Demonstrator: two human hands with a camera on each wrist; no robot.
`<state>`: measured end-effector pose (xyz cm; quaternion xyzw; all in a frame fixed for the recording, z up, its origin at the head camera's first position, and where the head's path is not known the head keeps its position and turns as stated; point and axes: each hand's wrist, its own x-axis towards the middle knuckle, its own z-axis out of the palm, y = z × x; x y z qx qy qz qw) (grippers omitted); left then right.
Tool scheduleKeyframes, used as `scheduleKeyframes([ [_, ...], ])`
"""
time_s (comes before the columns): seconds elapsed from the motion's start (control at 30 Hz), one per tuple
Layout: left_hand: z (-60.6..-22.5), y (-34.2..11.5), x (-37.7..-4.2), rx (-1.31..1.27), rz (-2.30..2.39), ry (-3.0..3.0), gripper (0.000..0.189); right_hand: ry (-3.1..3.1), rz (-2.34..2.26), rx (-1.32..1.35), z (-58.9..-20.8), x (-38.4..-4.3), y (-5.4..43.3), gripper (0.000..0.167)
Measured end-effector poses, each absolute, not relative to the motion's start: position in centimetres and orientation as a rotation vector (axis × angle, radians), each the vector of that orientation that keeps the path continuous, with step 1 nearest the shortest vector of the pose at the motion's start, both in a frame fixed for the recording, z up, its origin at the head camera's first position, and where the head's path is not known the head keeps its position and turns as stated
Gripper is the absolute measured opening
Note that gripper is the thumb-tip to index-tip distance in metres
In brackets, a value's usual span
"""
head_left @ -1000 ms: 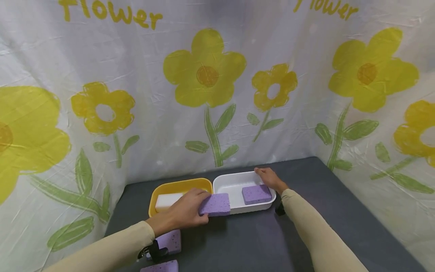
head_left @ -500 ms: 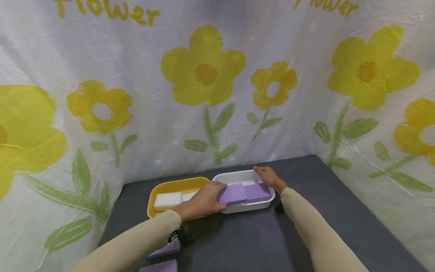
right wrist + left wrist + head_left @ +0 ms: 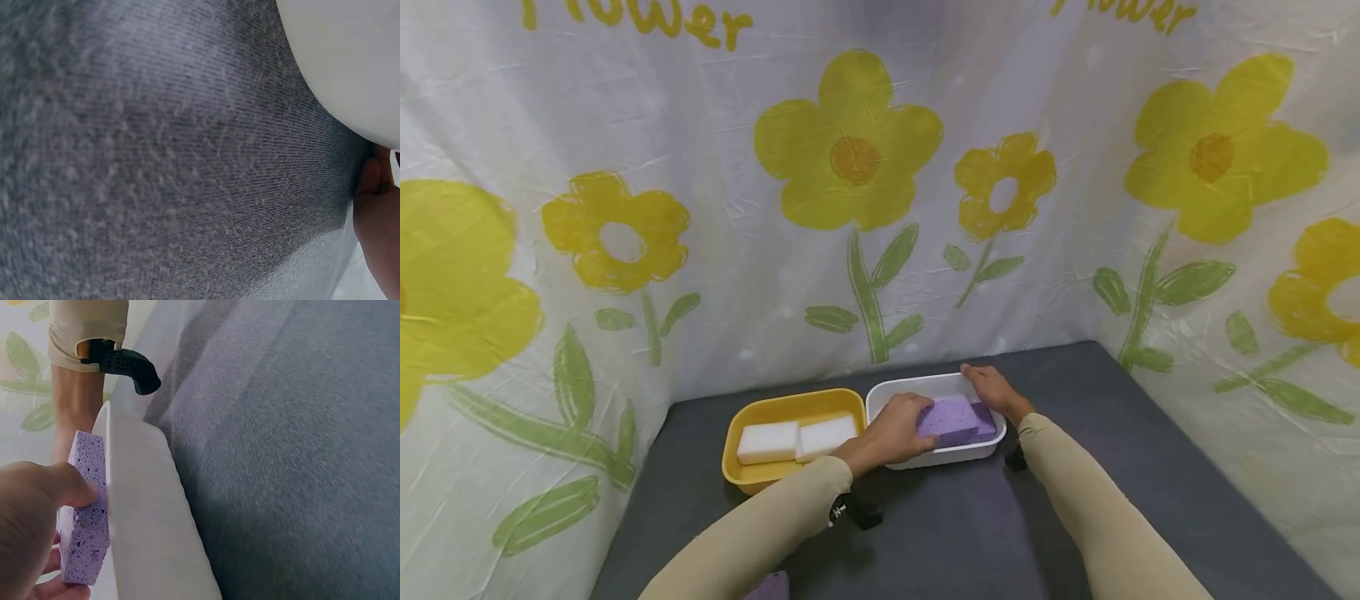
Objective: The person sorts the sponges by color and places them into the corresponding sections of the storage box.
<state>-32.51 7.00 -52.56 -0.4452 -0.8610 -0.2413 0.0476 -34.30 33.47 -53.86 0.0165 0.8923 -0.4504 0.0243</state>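
My left hand [image 3: 895,429] grips a purple sponge [image 3: 950,419] by its left end, over the white tray [image 3: 917,384]. In the left wrist view, the thumb lies on the upper face of this speckled sponge [image 3: 87,550] and the fingers are beneath it, right beside the tray's wall [image 3: 147,506]. Partly covered by the held sponge, another purple sponge [image 3: 987,425] lies at the tray's right end. My right hand [image 3: 996,392] holds the tray's far right corner; in the right wrist view its fingers [image 3: 370,175] sit against the outer wall, partly hidden.
Left of the white tray, touching its end, stands a yellow tray [image 3: 747,479] with two white sponges [image 3: 767,442] side by side. Part of a purple sponge [image 3: 769,587] shows on the dark grey table [image 3: 970,533] near the front. A flower-printed curtain [image 3: 730,333] closes off the back and sides.
My left hand has carried the purple sponge rightward from between the trays into the white one, overlapping the other sponge. The white sponges are uncovered now. The right hand has stayed at the corner.
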Motion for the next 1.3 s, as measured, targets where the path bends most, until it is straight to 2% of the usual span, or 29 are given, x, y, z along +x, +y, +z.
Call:
scheduleKeyframes([
  [0.23,-59.4,9.8,-36.7,-1.318,-0.652,-2.607,0.060,2.703,-1.459,0.121,-53.8,-34.2,33.1,0.064],
  [0.4,-60.9,10.9,-37.6,-1.305,-0.633,-2.610,0.063,2.718,-1.431,0.139,-53.7,-34.2,32.8,0.062],
  [0.7,-61.1,12.0,-37.1,-1.315,-0.668,-2.626,0.062,2.698,-1.474,0.166,-53.6,-33.9,32.5,0.059],
  [1.03,-59.0,11.3,-34.1,-1.185,-0.850,-2.722,0.061,2.646,-1.497,0.138,-53.6,-33.7,31.8,0.060],
  [1.3,-58.9,11.8,-34.4,-1.177,-0.785,-2.750,0.061,2.658,-1.516,0.112,-53.0,-34.0,32.2,0.061],
])
